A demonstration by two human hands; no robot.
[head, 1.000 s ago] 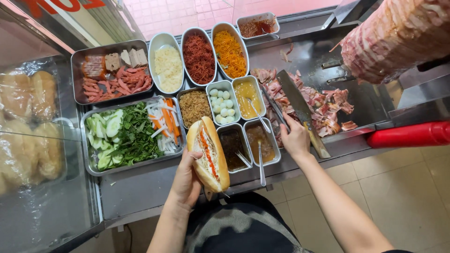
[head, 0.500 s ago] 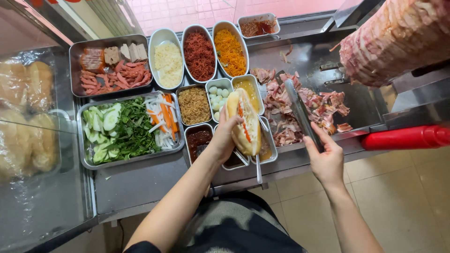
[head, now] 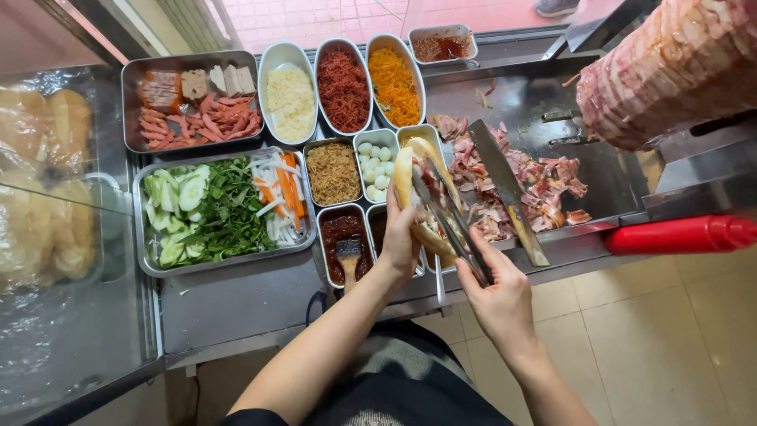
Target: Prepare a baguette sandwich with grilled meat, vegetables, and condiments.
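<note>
We see a split bread roll (head: 412,183) held up over the small sauce and topping tubs, its cut side turned toward the meat. The left hand (head: 400,241) is closed around its lower end from beneath, fingers wrapped on the crust. Metal tongs (head: 445,217) reach into the opening of the roll; the right hand (head: 498,293) is clenched around their handles, squeezing the arms nearly together. Whether the tips pinch any filling we cannot tell, since the bread hides them.

Just right of the roll, a long knife (head: 507,189) lies tilted across a heap of sliced meat (head: 536,177) on the steel griddle tray (head: 615,177). Above that, at the upper right, stands the big meat spit (head: 670,67). A red squeeze bottle (head: 682,234) lies on its side at the worktop's right edge.

Left of the roll sit tubs of fried shallots (head: 333,172), small white eggs (head: 376,166) and dark sauce with a brush (head: 347,251). Further left, a tray of greens, cucumber and carrot strips (head: 225,209); behind it, a tray of sausage and cold cuts (head: 193,102), then oval dishes of pale shreds (head: 291,91), red shreds (head: 343,87) and orange shreds (head: 394,79). Bread loaves (head: 43,181) lie behind glass at far left.
</note>
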